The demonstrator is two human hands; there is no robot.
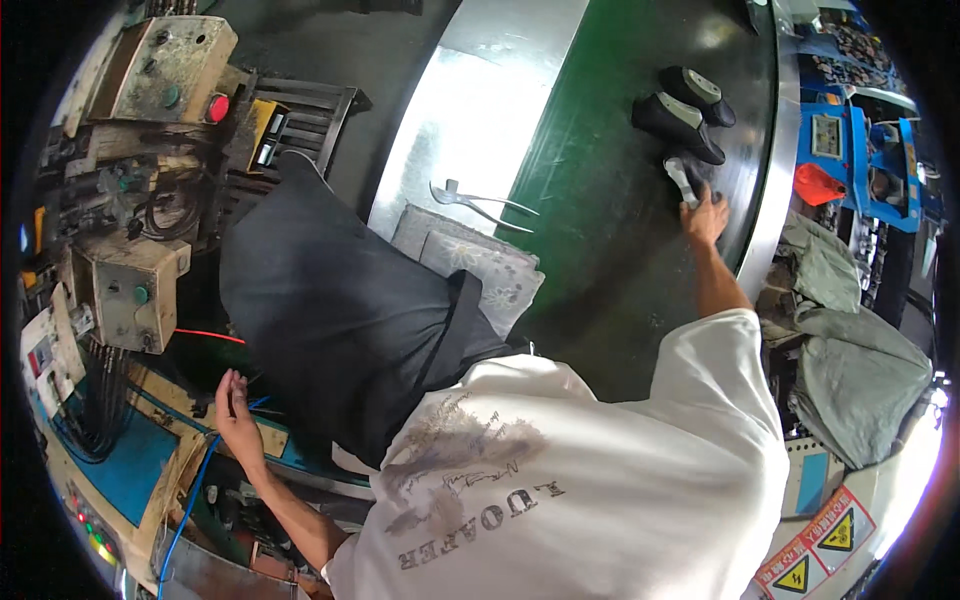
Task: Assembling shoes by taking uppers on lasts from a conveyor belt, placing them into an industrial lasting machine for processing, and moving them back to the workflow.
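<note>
My right arm stretches out over the green conveyor belt (610, 140). There my right hand (706, 215) grips the near end of a dark shoe with a pale sole piece (679, 178); part of that shoe is hidden by my fingers. Just beyond it lie two more dark shoes with pale soles, one nearer (685, 125) and one farther (705, 95). At the lower left my left hand (238, 415) hangs beside the machine, its fingers loosely apart and nothing visible in them. A pair of lasting pincers (480, 203) rests on the metal ledge (480, 90) along the belt.
Folded cloth pads (485, 270) lie at the ledge by my dark apron (340, 290). On the left are machine control boxes (160, 75) with buttons, and a blue hose (190, 500). Beyond the belt's right rail stand a blue machine (865, 150) and grey-green covers (860, 370).
</note>
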